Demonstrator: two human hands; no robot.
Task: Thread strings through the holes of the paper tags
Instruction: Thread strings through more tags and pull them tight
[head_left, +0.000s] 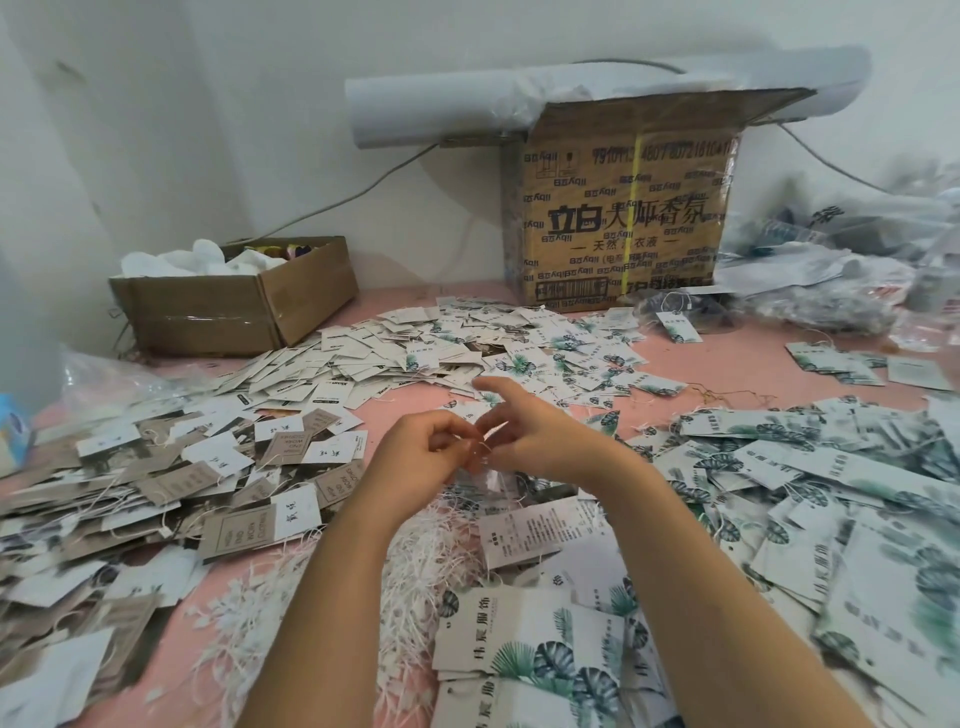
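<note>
My left hand (421, 449) and my right hand (535, 434) meet above the pink cloth, fingertips close together. Both pinch a thin white string (483, 451) between them; my right index finger points away. A pile of white strings (431, 540) lies under my forearms. A grey-printed paper tag (530, 530) lies just below my right wrist. Leaf-printed paper tags (545, 660) are stacked in front of me and spread to the right. Brown and white tags (218, 467) cover the left side.
A small open cardboard box (234, 306) stands at the back left, and a tall printed carton (618, 218) at the back centre. Clear plastic bags (831, 270) lie at the back right. More tags (467, 343) are heaped beyond my hands.
</note>
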